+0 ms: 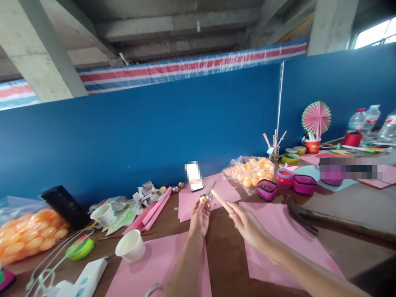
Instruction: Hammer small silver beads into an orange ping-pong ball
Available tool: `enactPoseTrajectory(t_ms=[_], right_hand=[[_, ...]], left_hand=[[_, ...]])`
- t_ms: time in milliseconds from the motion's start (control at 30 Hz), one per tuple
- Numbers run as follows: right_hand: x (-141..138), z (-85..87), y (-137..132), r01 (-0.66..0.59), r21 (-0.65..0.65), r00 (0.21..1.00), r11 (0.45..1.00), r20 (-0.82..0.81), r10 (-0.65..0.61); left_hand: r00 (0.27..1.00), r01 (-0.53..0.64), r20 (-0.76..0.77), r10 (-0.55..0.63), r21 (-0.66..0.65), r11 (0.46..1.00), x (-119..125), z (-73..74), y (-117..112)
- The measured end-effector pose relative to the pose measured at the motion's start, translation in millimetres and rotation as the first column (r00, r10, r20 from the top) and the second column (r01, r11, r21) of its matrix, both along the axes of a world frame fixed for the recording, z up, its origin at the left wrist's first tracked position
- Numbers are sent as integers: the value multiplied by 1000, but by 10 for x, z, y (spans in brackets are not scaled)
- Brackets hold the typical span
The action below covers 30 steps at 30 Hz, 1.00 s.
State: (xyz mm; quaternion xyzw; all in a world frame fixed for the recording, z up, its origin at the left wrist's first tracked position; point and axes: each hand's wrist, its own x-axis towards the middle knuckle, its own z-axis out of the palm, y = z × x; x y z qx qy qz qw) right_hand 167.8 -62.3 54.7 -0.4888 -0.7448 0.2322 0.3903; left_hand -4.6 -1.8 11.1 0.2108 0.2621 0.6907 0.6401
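Blue partition wall (139, 136) at the back, bare concrete beams overhead. Brown table (225, 251) in front of it, spread with pink paper sheets (278, 231).

Hands, both raised over the middle of the table:
- Left hand (199, 216): fingers drawn together and pointing up, pinching a small ball (203, 199) at the fingertips. Ball looks orange-yellow with a shiny silvery patch; it sits clear of the table, above the gap between two pink sheets.
- Right hand (246, 222): fingers closed on a thin wooden stick (221, 201), gripped at its near end. The stick slants up and to the left, and its far end lies just beside the ball. Cannot tell whether the tip touches it.

Around them:
- Clear bag of orange balls (250, 171) behind the right hand, near the wall.
- Second bag of orange balls (27, 233) at the far left edge.
- White paper cup (131, 246) tipped on a pink sheet, left of the left forearm.
- Two magenta pouches (305, 184) beside the nearer bag.
- Pink paper fan (316, 117) upright at the right, water bottles (357, 120) beside it.
- Green-yellow roll (80, 248) and white cables (46, 264) at the lower left.
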Motion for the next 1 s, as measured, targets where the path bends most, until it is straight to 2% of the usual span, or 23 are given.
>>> enactPoseTrajectory(t_ms=[167, 333, 467, 633, 700, 900, 1000], right_hand=[[11, -13, -3, -11, -13, 1000, 1000, -20, 11], [4, 21, -17, -29, -39, 1000, 999, -6, 29], [1, 15, -11, 10, -31, 1000, 999, -23, -11], [13, -29, 11, -32, -15, 999, 999, -15, 31], [10, -30, 6, -10, -12, 1000, 1000, -22, 10], [27, 9, 38, -26, 3, 999, 1000, 32, 26], [109, 6, 182, 59, 65, 993, 996, 98, -65]], left_hand=[[999, -46, -16, 46, -36, 998, 5, 8, 9], [1000, -6, -27, 7, 15, 1000, 7, 26, -9], [1000, 13, -20, -13, -8, 1000, 8, 45, -26], [1000, -8, -3, 8, -17, 1000, -4, 8, 0], [1000, -25, 8, 25, -19, 1000, -7, -8, 10], [1000, 2, -15, -2, -27, 1000, -7, 5, 4], [999, -40, 6, 40, -60, 997, -12, 13, 5]])
